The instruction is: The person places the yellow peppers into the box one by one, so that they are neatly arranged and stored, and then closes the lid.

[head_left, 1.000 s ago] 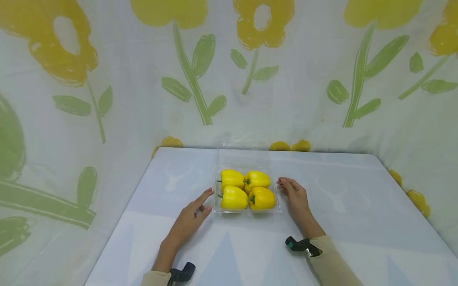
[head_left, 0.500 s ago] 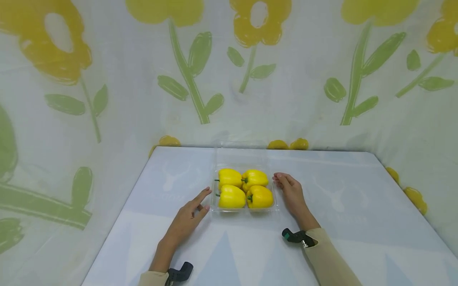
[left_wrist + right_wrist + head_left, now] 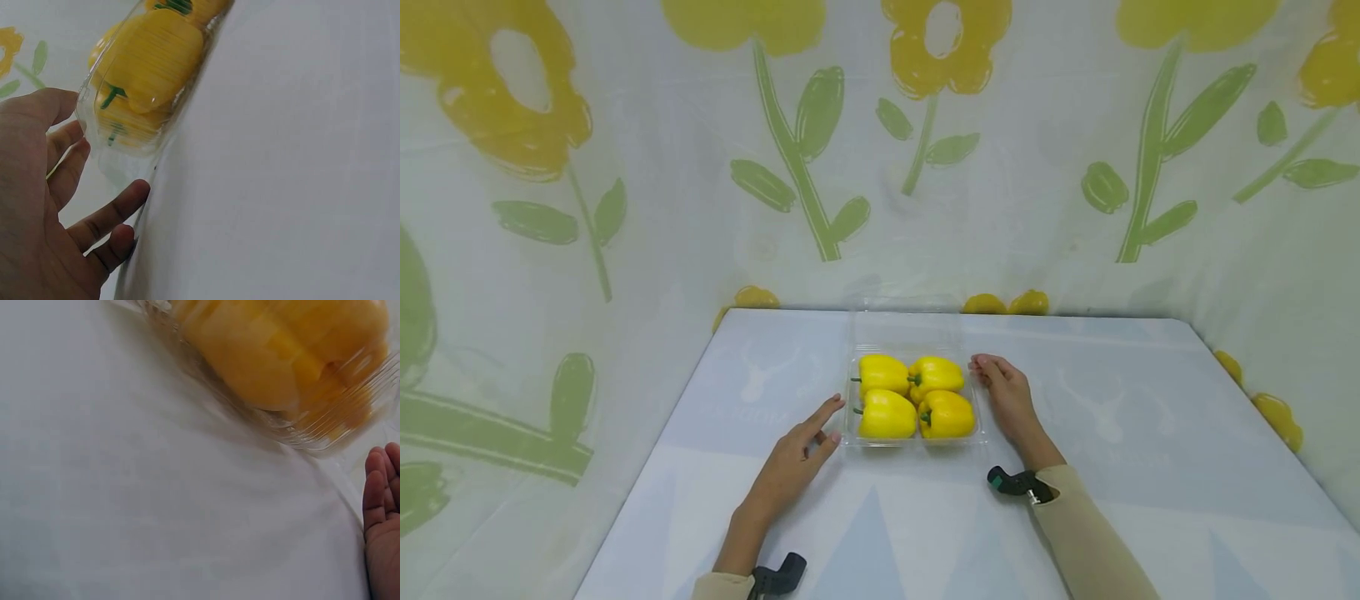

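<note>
A clear plastic clamshell box (image 3: 845,437) stands on the table with its lid (image 3: 910,327) raised at the back. Inside lie several yellow bell peppers (image 3: 887,414) with green stems, two by two. My left hand (image 3: 793,454) is at the box's left side, fingers spread and relaxed. In the left wrist view, its thumb meets the box rim while the other fingers hang below. My right hand (image 3: 1011,400) is beside the box's right rear edge, fingers loosely bent, fingertips right at the rim. The right wrist view shows only part of this hand (image 3: 382,512), apart from the box wall.
The white table (image 3: 1150,467) has pale blue printed shapes. Behind and at both sides hangs a white curtain (image 3: 1015,217) with yellow flowers and green leaves. Each wrist bears a black camera mount, one on the left (image 3: 780,575) and one on the right (image 3: 1011,482).
My right hand has slid a little away from me along the box's right side. My left hand, the box and the peppers keep their places; the head view has shifted slightly.
</note>
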`<state>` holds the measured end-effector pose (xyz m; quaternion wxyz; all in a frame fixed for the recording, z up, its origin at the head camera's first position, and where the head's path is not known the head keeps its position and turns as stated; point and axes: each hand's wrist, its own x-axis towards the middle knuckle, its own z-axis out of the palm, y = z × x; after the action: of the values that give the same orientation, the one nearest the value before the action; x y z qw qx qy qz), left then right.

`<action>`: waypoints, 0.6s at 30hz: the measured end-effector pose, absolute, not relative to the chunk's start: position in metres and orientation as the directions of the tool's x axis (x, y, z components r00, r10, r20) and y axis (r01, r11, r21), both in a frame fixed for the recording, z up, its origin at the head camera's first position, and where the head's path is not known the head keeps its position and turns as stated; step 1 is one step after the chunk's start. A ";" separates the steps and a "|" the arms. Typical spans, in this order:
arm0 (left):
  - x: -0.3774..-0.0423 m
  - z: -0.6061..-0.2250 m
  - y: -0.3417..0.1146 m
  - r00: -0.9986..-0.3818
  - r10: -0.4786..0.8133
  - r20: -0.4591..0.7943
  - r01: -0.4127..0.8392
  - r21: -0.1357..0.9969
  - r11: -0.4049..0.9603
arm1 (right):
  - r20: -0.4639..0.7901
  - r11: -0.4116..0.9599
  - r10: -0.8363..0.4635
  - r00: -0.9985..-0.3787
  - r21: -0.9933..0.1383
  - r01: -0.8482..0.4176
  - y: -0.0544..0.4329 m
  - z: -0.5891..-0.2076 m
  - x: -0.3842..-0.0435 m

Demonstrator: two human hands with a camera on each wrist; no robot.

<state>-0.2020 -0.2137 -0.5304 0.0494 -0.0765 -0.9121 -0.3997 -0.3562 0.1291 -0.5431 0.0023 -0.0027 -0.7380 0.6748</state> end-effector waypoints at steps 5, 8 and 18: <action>-0.203 -0.532 -0.214 -0.982 0.106 0.156 0.187 0.723 0.666 | 0.008 0.083 0.002 -1.000 -0.997 -0.008 0.128 -0.545 -0.365; -0.203 -0.534 -0.214 -0.981 0.107 0.161 0.191 0.720 0.667 | 0.005 0.068 0.003 -1.000 -0.998 -0.005 0.128 -0.547 -0.369; -0.205 -0.537 -0.214 -0.980 0.103 0.168 0.193 0.710 0.678 | -0.007 0.043 0.014 -1.000 -0.999 0.007 0.126 -0.547 -0.381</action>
<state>-0.2047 -0.2143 -0.5373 0.0570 -0.0809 -0.9141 -0.3931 -0.3809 0.1259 -0.5472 0.0025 -0.0073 -0.7222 0.6916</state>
